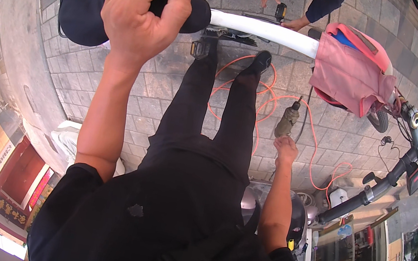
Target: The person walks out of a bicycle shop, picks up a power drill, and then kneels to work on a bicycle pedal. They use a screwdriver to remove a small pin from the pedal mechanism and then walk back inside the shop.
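- Basically, our biggest item is the bicycle, standing across in front of us on the paving, saddle end left, front end right. We'd judge it stiff, medium-heavy and tippy. Best holds: saddle, white frame tube or handlebar. The painted tube looks smooth, maybe slick with sweaty palms.
- Handlebar, off to our right: neither of our hands on it. Rigid, but likely to swing if we lifted by it alone.
- Pink cloth draped over the front of the frame: soft, would slide, so we wouldn't carry by it.
- Black saddle, upper left: padded on top, presumably firm underneath. Our left hand is on it, fingers curled over and thumb laid along the top. Can't tell how far the fingertips reach under. Decent spot for steadying.
- Olive power tool, between our right leg and the handlebar, nose pointing away from us. Our right hand has its fingers wrapped round the back end; trigger finger not readable. Probably dense, nose-heavy, hard-cased; the handle is our hold, clear of the nose.
- Orange lead, looped around our feet: thin, flexible, a snag risk.
- Co-worker's hand near the far pedal: smallest part, stiff, would spin if pushed.
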Available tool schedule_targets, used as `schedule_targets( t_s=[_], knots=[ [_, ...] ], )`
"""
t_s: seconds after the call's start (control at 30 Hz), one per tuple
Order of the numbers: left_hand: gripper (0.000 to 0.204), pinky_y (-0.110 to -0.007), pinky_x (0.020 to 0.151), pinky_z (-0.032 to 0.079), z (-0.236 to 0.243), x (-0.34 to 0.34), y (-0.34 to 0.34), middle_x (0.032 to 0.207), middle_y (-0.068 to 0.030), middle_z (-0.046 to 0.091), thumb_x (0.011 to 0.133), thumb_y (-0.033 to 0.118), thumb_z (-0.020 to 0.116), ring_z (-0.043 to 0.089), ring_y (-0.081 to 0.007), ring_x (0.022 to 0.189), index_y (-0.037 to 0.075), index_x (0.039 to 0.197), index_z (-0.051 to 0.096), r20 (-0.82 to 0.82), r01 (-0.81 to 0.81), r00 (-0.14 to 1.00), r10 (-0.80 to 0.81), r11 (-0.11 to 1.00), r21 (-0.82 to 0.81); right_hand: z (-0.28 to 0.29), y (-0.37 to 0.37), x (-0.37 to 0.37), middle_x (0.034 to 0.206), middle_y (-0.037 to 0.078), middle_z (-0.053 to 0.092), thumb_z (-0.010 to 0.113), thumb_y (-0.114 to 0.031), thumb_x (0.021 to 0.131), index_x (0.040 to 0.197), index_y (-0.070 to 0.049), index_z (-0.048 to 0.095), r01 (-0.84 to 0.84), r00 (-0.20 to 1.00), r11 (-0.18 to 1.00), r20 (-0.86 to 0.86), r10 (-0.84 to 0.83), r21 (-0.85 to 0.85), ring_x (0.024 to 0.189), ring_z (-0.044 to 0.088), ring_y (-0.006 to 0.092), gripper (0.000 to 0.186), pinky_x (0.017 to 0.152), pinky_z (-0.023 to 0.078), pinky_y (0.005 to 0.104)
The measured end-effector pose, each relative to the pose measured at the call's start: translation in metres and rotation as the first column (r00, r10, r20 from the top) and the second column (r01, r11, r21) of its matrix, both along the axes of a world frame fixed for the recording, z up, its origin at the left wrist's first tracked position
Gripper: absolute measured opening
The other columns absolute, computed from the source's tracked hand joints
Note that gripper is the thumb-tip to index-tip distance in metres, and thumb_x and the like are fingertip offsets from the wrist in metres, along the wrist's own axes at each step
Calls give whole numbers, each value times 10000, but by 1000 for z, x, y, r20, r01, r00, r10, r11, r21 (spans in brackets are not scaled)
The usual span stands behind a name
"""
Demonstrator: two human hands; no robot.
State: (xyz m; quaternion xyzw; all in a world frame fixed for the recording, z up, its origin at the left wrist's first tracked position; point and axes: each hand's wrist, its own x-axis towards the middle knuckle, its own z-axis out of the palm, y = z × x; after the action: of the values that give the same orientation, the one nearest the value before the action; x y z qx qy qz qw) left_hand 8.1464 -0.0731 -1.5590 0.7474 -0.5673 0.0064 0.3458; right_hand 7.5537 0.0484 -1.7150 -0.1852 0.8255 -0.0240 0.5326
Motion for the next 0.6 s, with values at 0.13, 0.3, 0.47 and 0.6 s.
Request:
schedule_targets(
  t_s=[0.13,0.3,0.47,0.6],
  knots=[
    [50,-301,760,484,2,-3,0,736,16,704,841,155,732,655,-181,671,117,820,756,15,-3,1000,4,1000,-11,5,3,-8,988,160,695,624,-138,1002,1245,110,602,8,1000,1000,6,-8,-6,875,720,254,348,790,618,353],
    [57,-304,785,490,4,-8,-4,770,8,724,864,149,723,670,-180,721,107,856,759,15,-14,1000,14,1000,20,10,-4,-15,980,155,692,624,-139,1000,1215,106,612,21,1000,1000,-19,-21,-17,874,719,255,326,791,617,353],
    [76,-298,818,491,21,-15,-1,821,-2,754,900,133,704,682,-172,785,84,904,763,21,-27,999,25,992,127,24,0,-19,965,152,689,619,-134,996,1190,104,620,20,1000,1000,-14,-20,-13,870,716,252,307,792,617,352],
    [71,-302,803,489,30,-20,-5,806,-6,744,893,132,707,671,-178,765,88,900,762,25,-31,999,28,991,127,29,2,-25,962,152,687,615,-129,995,1189,106,619,29,1000,999,-11,-29,-16,865,713,249,305,791,617,352]
  ],
)
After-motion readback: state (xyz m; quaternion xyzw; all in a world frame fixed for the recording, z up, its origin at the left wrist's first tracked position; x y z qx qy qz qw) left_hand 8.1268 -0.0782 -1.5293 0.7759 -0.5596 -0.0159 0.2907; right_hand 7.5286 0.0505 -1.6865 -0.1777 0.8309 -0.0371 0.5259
